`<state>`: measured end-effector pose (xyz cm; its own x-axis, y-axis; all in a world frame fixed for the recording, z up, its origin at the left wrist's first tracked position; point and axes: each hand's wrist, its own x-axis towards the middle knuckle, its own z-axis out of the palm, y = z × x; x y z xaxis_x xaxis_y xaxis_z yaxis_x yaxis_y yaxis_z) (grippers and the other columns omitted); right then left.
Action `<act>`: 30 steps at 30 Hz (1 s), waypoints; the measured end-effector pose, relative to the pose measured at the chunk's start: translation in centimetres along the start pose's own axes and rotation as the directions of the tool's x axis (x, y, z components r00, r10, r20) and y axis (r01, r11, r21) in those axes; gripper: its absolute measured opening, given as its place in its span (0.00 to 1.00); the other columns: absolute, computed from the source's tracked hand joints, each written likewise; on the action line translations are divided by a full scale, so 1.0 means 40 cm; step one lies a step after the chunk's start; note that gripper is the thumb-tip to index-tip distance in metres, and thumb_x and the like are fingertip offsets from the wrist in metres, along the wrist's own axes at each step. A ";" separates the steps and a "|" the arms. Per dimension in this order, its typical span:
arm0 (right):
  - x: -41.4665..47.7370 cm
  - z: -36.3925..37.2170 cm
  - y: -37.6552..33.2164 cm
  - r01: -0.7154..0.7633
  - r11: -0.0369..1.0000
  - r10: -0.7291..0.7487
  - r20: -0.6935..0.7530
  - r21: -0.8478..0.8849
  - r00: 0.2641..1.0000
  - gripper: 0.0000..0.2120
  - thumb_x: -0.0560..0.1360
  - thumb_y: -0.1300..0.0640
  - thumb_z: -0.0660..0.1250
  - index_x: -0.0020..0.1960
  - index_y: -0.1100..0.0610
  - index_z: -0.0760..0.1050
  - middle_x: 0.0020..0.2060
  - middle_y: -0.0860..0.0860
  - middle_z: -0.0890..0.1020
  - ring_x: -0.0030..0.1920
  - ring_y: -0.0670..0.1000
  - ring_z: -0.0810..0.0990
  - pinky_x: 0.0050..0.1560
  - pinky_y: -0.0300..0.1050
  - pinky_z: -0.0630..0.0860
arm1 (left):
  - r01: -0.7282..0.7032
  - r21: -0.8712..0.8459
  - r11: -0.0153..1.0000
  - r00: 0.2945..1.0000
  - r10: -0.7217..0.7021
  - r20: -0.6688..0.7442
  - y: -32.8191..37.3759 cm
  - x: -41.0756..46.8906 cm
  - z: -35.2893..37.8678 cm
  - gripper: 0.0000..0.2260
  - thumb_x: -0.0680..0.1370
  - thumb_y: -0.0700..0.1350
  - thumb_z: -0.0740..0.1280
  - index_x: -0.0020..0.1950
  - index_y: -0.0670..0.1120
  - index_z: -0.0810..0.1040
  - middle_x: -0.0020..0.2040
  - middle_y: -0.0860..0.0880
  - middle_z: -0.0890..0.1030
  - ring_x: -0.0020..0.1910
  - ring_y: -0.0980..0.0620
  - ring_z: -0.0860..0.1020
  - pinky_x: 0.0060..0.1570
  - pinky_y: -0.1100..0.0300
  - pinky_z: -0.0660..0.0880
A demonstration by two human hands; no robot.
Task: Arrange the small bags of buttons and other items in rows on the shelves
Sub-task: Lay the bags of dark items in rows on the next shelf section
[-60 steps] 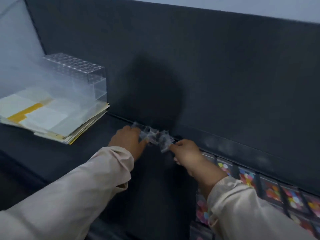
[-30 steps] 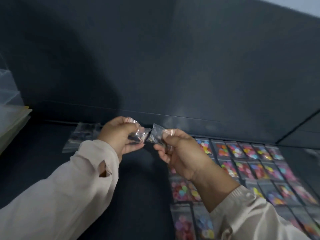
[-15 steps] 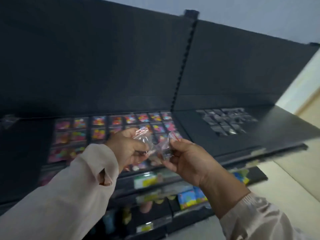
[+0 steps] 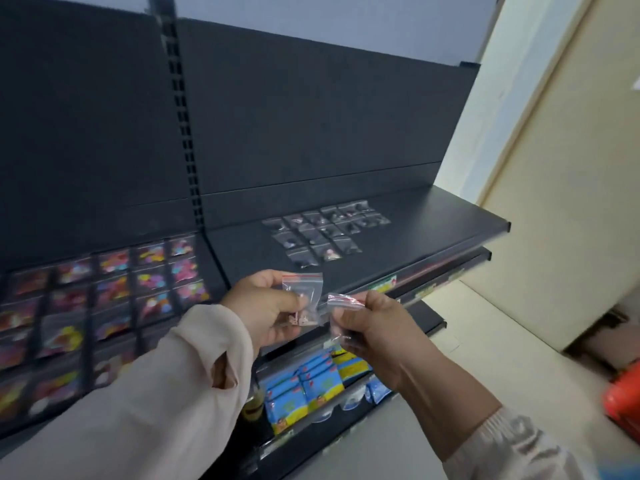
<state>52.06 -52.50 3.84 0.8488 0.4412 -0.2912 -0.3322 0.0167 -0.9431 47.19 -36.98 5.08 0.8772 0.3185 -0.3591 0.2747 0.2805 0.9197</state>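
Head view: pinched 1 small bag (image 4: 304, 294) upright in the left hand (image 4: 266, 306), gripped a 2nd bag (image 4: 341, 306) in the right hand (image 4: 377, 329), fingers curled, both just in front of the shelf (image 4: 433, 220) edge. Could slip from slick plastic, or nudge the laid rows (image 4: 322, 233) crooked.

I see a dark shelf (image 4: 436, 220) carrying rows of small clear bags (image 4: 325, 235). Left of them lie colourful bags (image 4: 114, 296), perhaps of buttons, in blurred rows.
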 end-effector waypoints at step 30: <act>0.813 -0.524 -0.213 0.129 0.810 -0.059 0.139 -0.572 0.989 0.06 0.70 0.68 0.69 0.40 0.58 0.75 0.26 0.50 0.77 0.27 0.47 0.74 0.31 0.43 0.74 | 0.020 0.463 0.886 0.887 0.198 -0.417 0.019 0.700 0.501 0.12 0.72 0.36 0.67 0.40 0.53 0.73 0.37 0.54 0.78 0.40 0.51 0.78 0.41 0.60 0.74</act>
<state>91.10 -57.10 -0.96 0.8013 0.5602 -0.2102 0.0751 -0.4427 -0.8935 79.83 -45.99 -1.11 0.6685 0.7156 -0.2025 0.4427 -0.1641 0.8815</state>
